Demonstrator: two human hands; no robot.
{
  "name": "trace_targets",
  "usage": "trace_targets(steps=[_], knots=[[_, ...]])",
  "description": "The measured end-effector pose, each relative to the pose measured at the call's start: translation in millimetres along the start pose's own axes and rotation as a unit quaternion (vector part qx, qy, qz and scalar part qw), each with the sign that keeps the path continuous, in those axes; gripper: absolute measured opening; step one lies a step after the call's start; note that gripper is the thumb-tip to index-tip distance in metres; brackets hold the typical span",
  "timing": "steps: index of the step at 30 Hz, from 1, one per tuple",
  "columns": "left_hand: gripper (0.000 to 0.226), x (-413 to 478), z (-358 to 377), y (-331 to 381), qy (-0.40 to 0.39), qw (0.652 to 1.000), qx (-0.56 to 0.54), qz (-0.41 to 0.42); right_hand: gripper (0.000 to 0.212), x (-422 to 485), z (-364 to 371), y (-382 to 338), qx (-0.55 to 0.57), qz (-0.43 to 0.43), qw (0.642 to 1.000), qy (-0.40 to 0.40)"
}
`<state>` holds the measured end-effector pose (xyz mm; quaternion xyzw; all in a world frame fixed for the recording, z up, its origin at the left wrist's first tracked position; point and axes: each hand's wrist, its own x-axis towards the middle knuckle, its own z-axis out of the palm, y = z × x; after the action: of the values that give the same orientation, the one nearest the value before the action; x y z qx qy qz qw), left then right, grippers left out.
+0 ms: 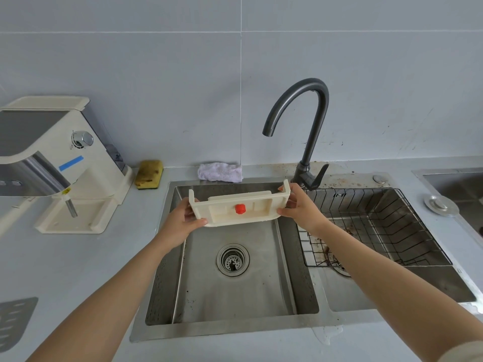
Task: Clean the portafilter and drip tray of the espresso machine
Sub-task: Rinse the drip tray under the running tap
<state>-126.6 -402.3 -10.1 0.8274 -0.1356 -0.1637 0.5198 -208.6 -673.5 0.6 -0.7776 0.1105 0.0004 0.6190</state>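
I hold a cream plastic drip tray [258, 205] with a red float knob [240, 209] tilted over the left sink basin [235, 283]. My left hand [183, 220] grips its left end and my right hand [298, 207] grips its right end. The cream espresso machine [60, 158] stands on the counter at the left, its base recess [78, 218] bare under the steam wand [70, 207]. No portafilter is in view.
A dark gooseneck faucet [311, 126] rises behind the sink. A yellow sponge [149, 174] and a lilac cloth [219, 172] lie by the wall. A wire rack [379, 226] sits in the right basin. A perforated metal grate [14, 322] lies at the counter's near left.
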Motion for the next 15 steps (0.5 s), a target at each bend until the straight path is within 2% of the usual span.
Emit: trace_targets(steps=[7,11,15], knots=[[0.046,0.3,1.2,-3.0,-0.013,1.0,-0.003,-0.016,0.044,-0.5,-2.5,1.9,0.005,0.006,1.0,-0.001],[0.037,0.8,-2.2,-6.2,-0.061,0.997,0.001,-0.041,0.05,0.6,-6.9,6.6,0.016,0.063,0.998,-0.027],[0.035,-0.8,-1.5,-7.3,-0.069,0.995,-0.018,-0.076,0.047,0.0,-6.9,10.9,-0.021,0.108,0.993,-0.051]])
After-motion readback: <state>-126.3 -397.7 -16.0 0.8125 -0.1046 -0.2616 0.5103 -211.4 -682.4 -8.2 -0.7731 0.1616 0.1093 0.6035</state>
